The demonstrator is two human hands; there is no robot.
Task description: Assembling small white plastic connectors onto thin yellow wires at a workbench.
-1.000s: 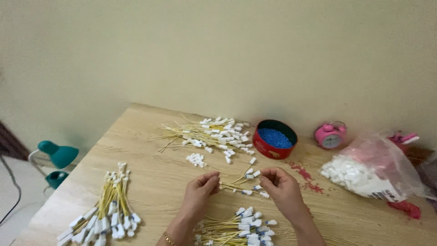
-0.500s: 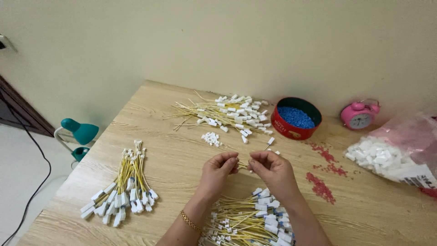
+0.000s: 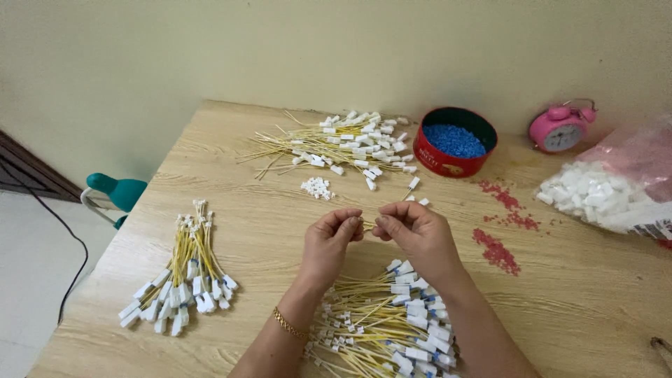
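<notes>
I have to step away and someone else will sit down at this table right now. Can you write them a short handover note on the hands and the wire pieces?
Left hand and right hand: both raised over the table, fingertips pinched together on one thin yellow wire between them.
Wires with white and blue connectors: pile under the wrists.
Bundle of wires with white ends: at the left.
Loose wires and white housings: far side, beside the red tin of blue beads.
Bag of white parts: at the right.
Done: two piles laid out. Left: the far heap looks unsorted.
</notes>
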